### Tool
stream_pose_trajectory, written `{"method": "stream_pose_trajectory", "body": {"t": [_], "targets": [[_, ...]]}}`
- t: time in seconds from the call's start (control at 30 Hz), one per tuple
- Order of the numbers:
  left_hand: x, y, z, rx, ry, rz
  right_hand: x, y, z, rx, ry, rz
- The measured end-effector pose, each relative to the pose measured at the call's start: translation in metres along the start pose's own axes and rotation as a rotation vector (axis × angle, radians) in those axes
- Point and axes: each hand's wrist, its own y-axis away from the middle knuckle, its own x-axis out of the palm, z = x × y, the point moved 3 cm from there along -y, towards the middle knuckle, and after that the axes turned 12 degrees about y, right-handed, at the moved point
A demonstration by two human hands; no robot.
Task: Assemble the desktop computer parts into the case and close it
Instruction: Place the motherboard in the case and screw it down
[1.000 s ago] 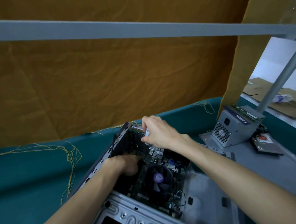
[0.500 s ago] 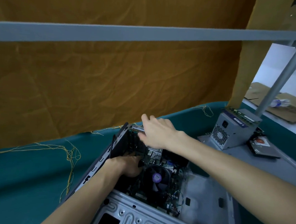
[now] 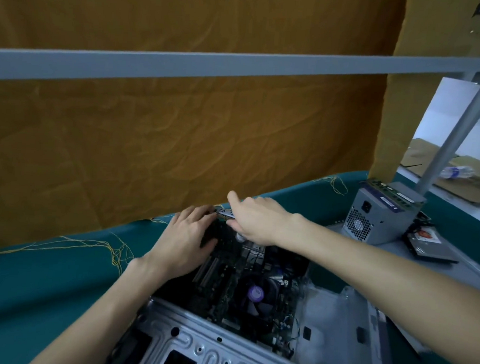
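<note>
The open grey computer case [image 3: 223, 346] lies on its side on the teal table. Its motherboard [image 3: 227, 282] shows, with a black CPU fan [image 3: 256, 291] bearing a purple sticker. My left hand [image 3: 184, 240] lies with straight fingers over the case's far left corner, on a dark expansion card [image 3: 220, 232] standing there. My right hand [image 3: 254, 219] reaches across to the far rim. Its forefinger and thumb pinch the silver metal bracket [image 3: 225, 213] at the card's end. The card's lower edge is hidden.
A grey power supply [image 3: 377, 215] with memory sticks [image 3: 387, 189] on top stands on the case's side panel [image 3: 466, 277] at the right. An optical drive [image 3: 428, 247] lies beside it. An orange cloth hangs behind, and a grey frame bar [image 3: 240, 63] crosses overhead.
My left hand has come up from deep inside the case to its far left corner and spread its fingers. My right hand stays at the rear rim on the bracket.
</note>
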Motion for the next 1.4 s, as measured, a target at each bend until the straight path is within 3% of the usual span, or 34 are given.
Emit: {"method": "stream_pose_trajectory", "body": {"t": [0.13, 0.27, 0.4, 0.5, 0.67, 0.77, 0.9, 1.03, 1.17, 1.3, 1.4], "targets": [[0.014, -0.006, 0.008, -0.005, -0.025, 0.053, 0.000, -0.003, -0.005, -0.038, -0.089, 0.111], [0.014, -0.020, 0.002, -0.004, -0.033, 0.023, 0.000, -0.004, -0.003, -0.061, 0.134, -0.032], [0.014, -0.020, 0.004, 0.023, 0.042, -0.047, 0.004, -0.006, -0.004, -0.099, 0.047, 0.020], [0.018, -0.018, 0.006, 0.068, -0.013, -0.020, 0.003, -0.005, -0.004, -0.102, 0.151, -0.055], [0.020, -0.020, 0.006, 0.069, -0.036, -0.018, 0.006, -0.006, -0.003, -0.146, 0.083, -0.066], [0.020, -0.020, 0.008, 0.070, -0.014, -0.033, 0.007, -0.006, -0.001, -0.121, 0.182, -0.148], [0.018, -0.018, 0.006, 0.076, 0.002, -0.046, 0.005, -0.007, 0.000, -0.142, 0.029, -0.105], [0.018, -0.018, 0.007, 0.080, 0.002, -0.050, 0.005, -0.008, 0.003, -0.120, 0.239, -0.168], [0.019, -0.018, 0.007, 0.082, -0.011, -0.049, 0.006, -0.004, 0.002, -0.133, -0.006, -0.041], [0.019, -0.019, 0.007, 0.077, -0.012, -0.049, 0.004, -0.006, 0.010, -0.075, 0.276, -0.202], [0.018, -0.018, 0.006, 0.080, -0.005, -0.052, 0.009, -0.004, 0.007, -0.011, 0.119, -0.152]]}}
